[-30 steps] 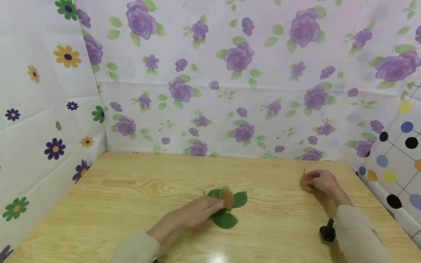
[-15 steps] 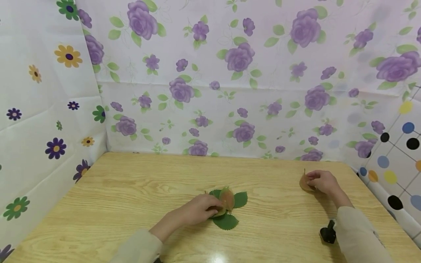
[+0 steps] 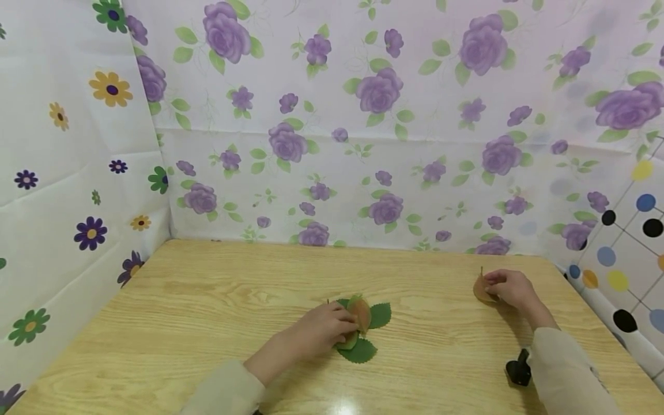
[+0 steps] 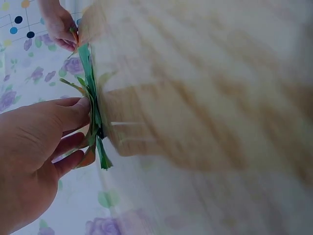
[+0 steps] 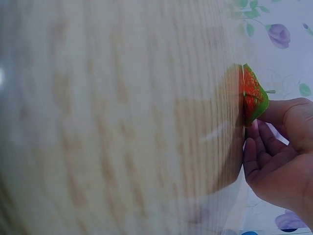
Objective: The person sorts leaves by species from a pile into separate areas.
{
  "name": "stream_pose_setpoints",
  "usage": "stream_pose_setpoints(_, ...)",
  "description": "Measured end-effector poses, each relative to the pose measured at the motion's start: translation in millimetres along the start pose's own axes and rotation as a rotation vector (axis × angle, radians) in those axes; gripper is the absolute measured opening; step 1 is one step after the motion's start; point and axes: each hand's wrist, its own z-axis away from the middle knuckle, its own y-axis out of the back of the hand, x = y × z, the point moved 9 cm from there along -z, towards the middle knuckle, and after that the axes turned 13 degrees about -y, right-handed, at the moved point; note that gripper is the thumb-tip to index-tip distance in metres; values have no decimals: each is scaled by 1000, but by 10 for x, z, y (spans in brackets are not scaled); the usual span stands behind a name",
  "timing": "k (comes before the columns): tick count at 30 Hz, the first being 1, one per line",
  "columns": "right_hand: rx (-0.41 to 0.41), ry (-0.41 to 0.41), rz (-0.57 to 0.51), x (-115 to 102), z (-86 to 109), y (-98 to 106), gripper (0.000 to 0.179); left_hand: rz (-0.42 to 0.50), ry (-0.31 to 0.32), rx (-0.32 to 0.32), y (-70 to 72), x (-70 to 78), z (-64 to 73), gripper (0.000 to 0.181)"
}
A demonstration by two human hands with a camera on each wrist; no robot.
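Note:
Near the middle of the table, my left hand (image 3: 323, 329) pinches a yellowish-green leaf (image 3: 350, 342) over a small cluster. Under and around it spread toothed green leaves (image 3: 359, 351), with an orange-brown leaf (image 3: 361, 313) on top. The left wrist view has the cluster (image 4: 93, 105) edge-on, thumb and fingertips against it. At the far right of the table, my right hand (image 3: 512, 288) holds a single brownish leaf (image 3: 482, 290), stem pointing away. From the right wrist, that leaf (image 5: 252, 93) looks red-orange with a green edge, and the thumb lies behind it.
The wooden table (image 3: 233, 282) has a glossy top. A black object (image 3: 519, 369) shows beside the right sleeve. Flower-printed cloth (image 3: 332, 144) hangs behind the table, with more cloth at the left and dotted cloth (image 3: 622, 265) at the right.
My left hand has shifted slightly right over the cluster, and its fingers have curled in on the yellowish-green leaf. The right hand stays in place with its leaf.

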Motion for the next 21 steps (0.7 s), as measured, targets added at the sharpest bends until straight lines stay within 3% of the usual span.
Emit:
stream_pose_setpoints(3, -1, 4, -4, -12, 11, -1, 34, -63, -9, -18, 8, 24, -24, 32)
stream_pose_setpoints(10, 13, 18, 8, -27, 31, 3, 32, -124, 42, -79, -4, 20, -45, 33)
stream_pose_setpoints(15, 20, 21, 15, -25, 41, -1, 32, -90, 63, -36, 12, -3, -57, 28)
stream_pose_setpoints(21, 29, 28, 18, -30, 31, 5, 32, -9, 62, 72, 77, -26, -34, 17)
